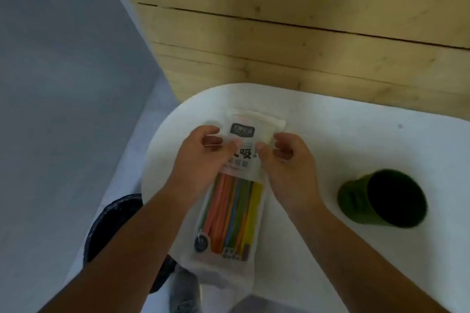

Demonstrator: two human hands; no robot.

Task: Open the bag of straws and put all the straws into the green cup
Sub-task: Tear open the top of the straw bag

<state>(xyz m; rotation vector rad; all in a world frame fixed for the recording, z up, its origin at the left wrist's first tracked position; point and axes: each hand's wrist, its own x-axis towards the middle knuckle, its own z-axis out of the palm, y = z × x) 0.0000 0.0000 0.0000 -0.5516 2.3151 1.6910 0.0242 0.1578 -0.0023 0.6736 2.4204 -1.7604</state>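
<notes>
Fingers [235,146] of the left hand [201,157] and right hand [287,162] pinch the bag of straws [236,201] below its sealed top, left of the green cup [384,198] on the worktop [356,134]. Best pull the two faces apart evenly, keeping the bag flat.

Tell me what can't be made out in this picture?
- Bag of straws: whether its top is opened yet; the left hand and right hand cover its middle in the head view.
- Print on the bag: too blurred to read.
- Green cup: its inside is too dark to see.
</notes>
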